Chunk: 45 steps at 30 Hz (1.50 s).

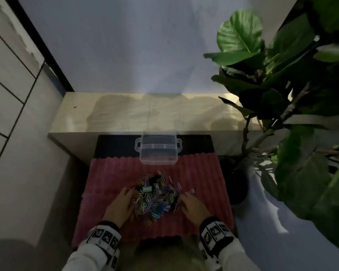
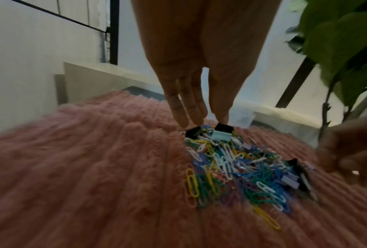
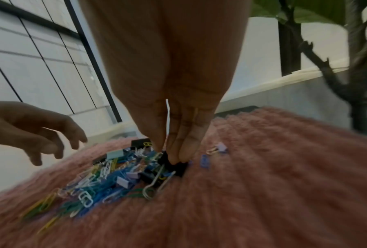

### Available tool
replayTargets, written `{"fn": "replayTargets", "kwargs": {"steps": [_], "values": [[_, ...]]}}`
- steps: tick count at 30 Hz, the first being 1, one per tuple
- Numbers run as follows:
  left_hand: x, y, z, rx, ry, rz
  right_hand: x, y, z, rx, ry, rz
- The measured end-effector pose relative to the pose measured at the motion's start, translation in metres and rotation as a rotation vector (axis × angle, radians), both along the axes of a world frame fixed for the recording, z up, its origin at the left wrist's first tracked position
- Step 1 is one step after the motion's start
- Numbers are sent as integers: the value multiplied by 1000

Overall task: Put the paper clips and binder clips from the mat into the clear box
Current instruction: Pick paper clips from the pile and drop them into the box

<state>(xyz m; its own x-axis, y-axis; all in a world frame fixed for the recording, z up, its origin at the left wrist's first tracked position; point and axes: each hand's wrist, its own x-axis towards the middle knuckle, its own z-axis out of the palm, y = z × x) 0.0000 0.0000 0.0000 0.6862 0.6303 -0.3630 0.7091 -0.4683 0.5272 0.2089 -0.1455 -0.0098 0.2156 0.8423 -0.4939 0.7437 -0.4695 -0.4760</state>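
A heap of coloured paper clips and binder clips (image 1: 157,194) lies in the middle of a fluffy pink mat (image 1: 110,173). The clear box (image 1: 158,151) stands open at the mat's far edge, beyond the heap. My left hand (image 1: 130,190) hovers at the heap's left edge with straight fingers (image 2: 184,114), their tips just over two black binder clips beside a mint one (image 2: 221,135); it holds nothing. My right hand (image 3: 167,154) reaches down at the heap's right edge, thumb and fingertips pinching a black binder clip (image 3: 173,166). A small lilac binder clip (image 3: 220,147) lies apart to the right.
A large-leaved plant (image 1: 282,94) in a dark pot (image 1: 237,182) crowds the right side, close to the mat. A pale low ledge (image 1: 145,112) runs behind the box, with a black mat (image 1: 115,145) under the box's far half. A tiled wall (image 1: 8,94) stands left.
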Motion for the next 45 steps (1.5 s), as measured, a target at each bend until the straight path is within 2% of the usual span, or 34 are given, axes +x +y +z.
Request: {"fn": "replayTargets", "kwargs": {"steps": [3,9,15,20,27,30,32,35,37,38,41,45], "values": [[5,-8,-14,56,-21,-29,-4,8,-12,80,18,-18],[9,-23,-37,67,26,-105,-18,17,-32,260,17,79],[22,-28,-39,123,39,-150,-27,29,-37,215,-150,333],[26,-27,-53,187,72,-214,-23,34,-44,267,-239,441],[39,-15,-65,228,-59,-208,-19,43,-49,421,-239,489],[38,-4,-68,251,-103,-231,-19,49,-51,409,-282,491],[37,1,-64,246,-145,-226,-18,51,-47,414,-276,461],[34,5,-48,243,-188,-163,-13,55,-41,420,-134,309],[33,8,-37,125,-258,-62,-6,60,-36,417,-2,153],[33,10,-35,-4,-307,14,-3,62,-33,414,82,71],[39,12,-32,-532,-515,332,4,67,-23,429,308,-106],[54,8,-27,-1117,-760,639,9,69,-23,418,560,-186]]}}
